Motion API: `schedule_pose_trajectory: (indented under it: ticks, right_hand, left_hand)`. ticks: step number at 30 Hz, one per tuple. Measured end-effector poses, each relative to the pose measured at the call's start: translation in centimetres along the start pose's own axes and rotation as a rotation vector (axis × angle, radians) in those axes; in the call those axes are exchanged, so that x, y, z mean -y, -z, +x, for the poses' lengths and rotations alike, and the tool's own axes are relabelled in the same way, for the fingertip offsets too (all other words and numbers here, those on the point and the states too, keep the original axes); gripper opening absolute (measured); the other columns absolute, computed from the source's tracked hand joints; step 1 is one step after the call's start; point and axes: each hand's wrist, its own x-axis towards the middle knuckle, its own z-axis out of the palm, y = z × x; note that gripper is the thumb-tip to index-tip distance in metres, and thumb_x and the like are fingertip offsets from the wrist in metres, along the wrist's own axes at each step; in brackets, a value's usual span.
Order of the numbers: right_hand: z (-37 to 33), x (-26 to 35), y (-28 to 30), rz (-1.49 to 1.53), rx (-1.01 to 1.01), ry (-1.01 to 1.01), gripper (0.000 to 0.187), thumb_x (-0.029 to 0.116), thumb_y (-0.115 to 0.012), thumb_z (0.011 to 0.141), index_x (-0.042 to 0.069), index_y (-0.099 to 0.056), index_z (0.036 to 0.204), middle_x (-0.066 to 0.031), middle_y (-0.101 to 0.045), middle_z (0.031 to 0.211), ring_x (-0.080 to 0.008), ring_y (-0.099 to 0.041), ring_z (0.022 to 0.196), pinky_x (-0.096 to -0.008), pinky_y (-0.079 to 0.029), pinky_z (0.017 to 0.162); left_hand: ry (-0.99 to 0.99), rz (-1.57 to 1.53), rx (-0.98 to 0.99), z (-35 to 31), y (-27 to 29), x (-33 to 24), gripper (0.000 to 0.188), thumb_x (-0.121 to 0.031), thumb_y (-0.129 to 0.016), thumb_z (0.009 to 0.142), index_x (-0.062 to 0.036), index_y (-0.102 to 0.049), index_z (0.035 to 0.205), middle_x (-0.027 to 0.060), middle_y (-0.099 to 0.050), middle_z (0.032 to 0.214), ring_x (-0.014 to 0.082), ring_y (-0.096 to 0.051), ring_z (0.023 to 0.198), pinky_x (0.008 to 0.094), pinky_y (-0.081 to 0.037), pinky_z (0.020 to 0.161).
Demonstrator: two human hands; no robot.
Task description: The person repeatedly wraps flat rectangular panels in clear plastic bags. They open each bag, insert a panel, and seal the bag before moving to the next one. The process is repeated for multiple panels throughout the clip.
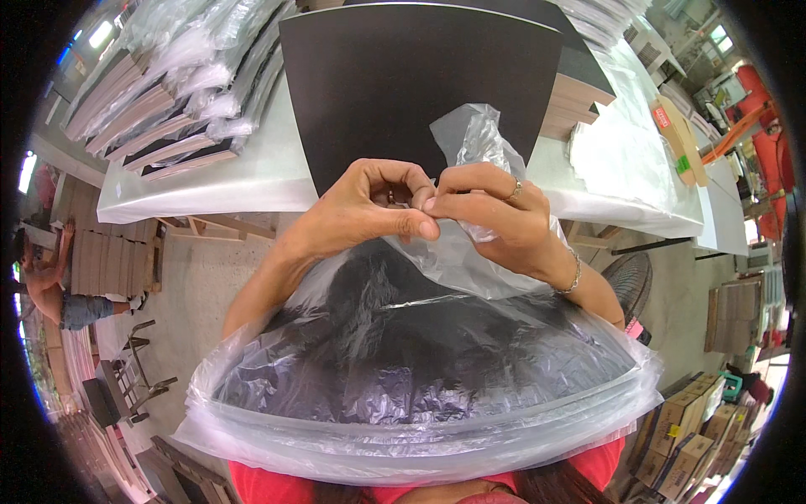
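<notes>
A large black panel (327, 370) inside a transparent plastic bag (504, 403) lies close against my body. The bag's loose end (478, 143) is gathered up between my hands. With thumb and forefinger pressed together, my left hand (361, 210) meets the right fingertips; a small bit of the film appears pinched there, though the fingers partly hide it. My right hand (504, 214) is closed on the bunched film, part of which sticks up above the knuckles. Just beyond both hands, a bare black panel (411, 76) rests on the table.
Several bagged panels (168, 109) are piled at the left of the white table (210, 197). White sheets (613, 155) and a cardboard piece (676, 139) lie at right. A black fan (630, 286) stands below. Cartons (684, 428) are stacked lower right; another person (46, 286) is far left.
</notes>
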Motion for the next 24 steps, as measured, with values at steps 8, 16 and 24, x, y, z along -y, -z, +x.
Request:
schedule_pose_trajectory:
  ticks: [8,16,24]
  right_hand:
    - [0.0,-0.7,1.2,0.227,-0.081,-0.063,0.023,-0.004,-0.074,0.065,0.007,-0.067,0.084,-0.0083,-0.061,0.094,-0.0183,-0.061,0.084,-0.0285,-0.048,0.069]
    - [0.4,-0.4,-0.5,0.123,-0.03,-0.159,0.023,0.0,-0.077,0.065,0.006,-0.066,0.085,-0.0082,-0.059,0.093,-0.0184,-0.059,0.081,-0.0285,-0.048,0.068]
    - [-0.4,-0.2,-0.4,-0.007,-0.161,-0.246,0.023,-0.003,-0.075,0.063,0.003,-0.066,0.083,-0.0098,-0.059,0.085,-0.0199,-0.057,0.073,-0.0303,-0.046,0.062]
  left_hand:
    - [-0.039,-0.24,0.053,0.6,1.4,1.6,0.03,-0.027,-0.078,0.075,-0.0066,-0.059,0.088,0.0013,-0.06,0.083,0.0085,-0.059,0.074,0.0228,-0.05,0.062]
    - [-0.042,-0.11,0.034,0.5,1.1,2.0,0.028,-0.027,-0.075,0.078,-0.0099,-0.053,0.081,-0.0001,-0.057,0.081,0.008,-0.056,0.073,0.0241,-0.049,0.063]
    - [-0.097,-0.087,-0.064,-0.4,0.9,1.2,0.041,-0.02,-0.077,0.075,-0.0026,-0.053,0.103,0.0091,-0.066,0.085,0.0114,-0.059,0.073,0.0232,-0.046,0.062]
